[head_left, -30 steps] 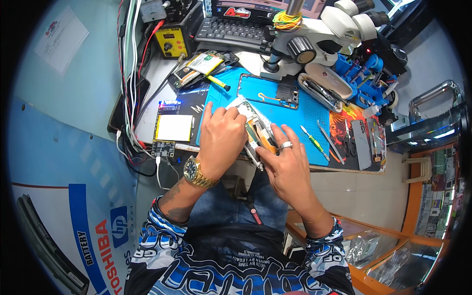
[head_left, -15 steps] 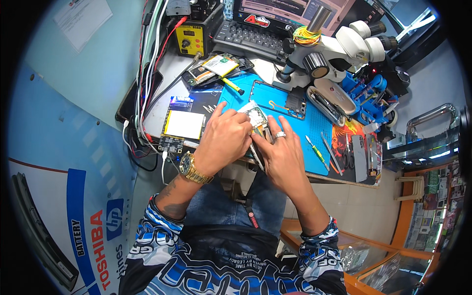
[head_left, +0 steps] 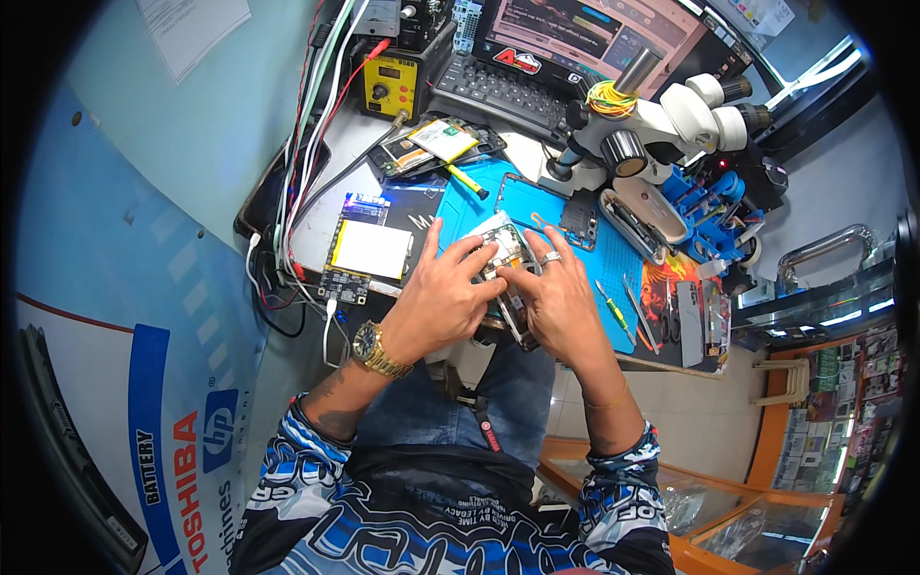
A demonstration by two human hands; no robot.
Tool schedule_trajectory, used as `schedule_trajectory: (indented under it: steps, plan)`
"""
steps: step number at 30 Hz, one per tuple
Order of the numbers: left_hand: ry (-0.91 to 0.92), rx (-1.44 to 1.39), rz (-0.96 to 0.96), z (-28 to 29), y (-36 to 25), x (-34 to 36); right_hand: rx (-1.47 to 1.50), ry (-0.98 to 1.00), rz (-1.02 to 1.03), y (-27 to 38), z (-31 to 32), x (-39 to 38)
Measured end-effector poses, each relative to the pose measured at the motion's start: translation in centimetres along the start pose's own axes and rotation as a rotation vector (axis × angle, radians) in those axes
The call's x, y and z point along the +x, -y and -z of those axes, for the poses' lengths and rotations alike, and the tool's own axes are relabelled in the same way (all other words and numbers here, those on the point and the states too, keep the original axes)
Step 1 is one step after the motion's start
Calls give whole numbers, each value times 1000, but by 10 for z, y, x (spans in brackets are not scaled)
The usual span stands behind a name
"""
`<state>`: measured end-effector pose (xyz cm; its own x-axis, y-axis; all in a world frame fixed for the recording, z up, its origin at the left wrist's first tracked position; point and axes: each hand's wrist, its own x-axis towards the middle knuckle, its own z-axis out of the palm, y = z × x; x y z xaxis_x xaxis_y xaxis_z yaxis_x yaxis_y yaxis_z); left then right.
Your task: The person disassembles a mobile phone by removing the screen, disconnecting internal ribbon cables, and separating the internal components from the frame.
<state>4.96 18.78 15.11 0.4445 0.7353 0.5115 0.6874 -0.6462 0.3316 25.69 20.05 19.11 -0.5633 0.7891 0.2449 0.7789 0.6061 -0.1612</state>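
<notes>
Both hands meet over an opened phone (head_left: 505, 251) lying on the blue work mat (head_left: 575, 259). My left hand (head_left: 446, 297), with a gold watch at the wrist, grips the phone's left side, fingers spread over it. My right hand (head_left: 556, 297), wearing a ring, holds the right side, and its fingers press on the exposed inner parts. Most of the phone is hidden beneath my fingers.
A white-screened board (head_left: 369, 249) lies left of the phone. Another opened phone (head_left: 436, 144) sits behind, near a yellow station (head_left: 393, 81), a keyboard (head_left: 498, 91) and a microscope (head_left: 652, 125). A screwdriver (head_left: 613, 311), tweezers (head_left: 637, 307) and a tool tray (head_left: 647, 211) lie to the right.
The view has shifted, so the bench sits lower in the picture. Both hands stay on the phone, and the fingers have shifted slightly over its open inside.
</notes>
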Motion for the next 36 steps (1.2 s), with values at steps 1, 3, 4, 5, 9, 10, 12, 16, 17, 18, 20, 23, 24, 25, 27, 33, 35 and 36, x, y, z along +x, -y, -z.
schedule_trajectory:
  steps: [1, 3, 4, 5, 9, 10, 12, 16, 17, 18, 20, 23, 24, 25, 27, 33, 35, 36]
  plan:
    - [-17, 13, 4, -2, 0, -1, -6, -7, 17, 1, 2, 1]
    - [-58, 38, 19, -5, 0, -2, 216, -58, -104, 3, 6, 0]
    - [-65, 16, 21, -5, 0, -1, 326, -82, -164, 4, 9, -1]
    - [-68, -7, 26, -6, 0, -2, 477, -76, -264, 4, 13, -3]
    - [-76, -20, 48, -8, -1, -1, 924, -40, -512, -3, 16, -15]
    - [-77, -20, 54, -8, -1, -1, 981, -16, -537, -4, 13, -17]
    - [-69, -26, 60, -6, -2, -2, 1023, 26, -542, 0, 11, -20]
    - [-70, -51, 75, -4, 0, -2, 745, 3, -441, 12, 13, -19]
    - [-71, -55, 74, -5, 1, -2, 688, 1, -429, 15, 12, -20]
    - [-72, -59, 75, -5, 1, -1, 632, -2, -417, 17, 12, -20]
    - [-71, -60, 75, -6, 1, -1, 495, -24, -379, 21, 8, -22]
    - [-69, -57, 74, -6, 1, 0, 304, -72, -332, 29, -2, -25]
    - [-71, -60, 73, -6, 1, 0, 276, -81, -334, 33, -2, -25]
    - [-72, -63, 73, -5, 1, 0, 247, -90, -337, 36, -3, -25]
    - [-70, -64, 74, -5, 1, 1, 202, -117, -292, 38, -6, -24]
    - [-74, -67, 76, -4, 1, 1, 161, -158, -236, 34, -17, -27]
    - [-69, -68, 76, -4, 1, 1, 261, -157, -273, 33, -17, -26]
    - [-65, -70, 77, -4, 1, 1, 350, -157, -305, 32, -17, -25]
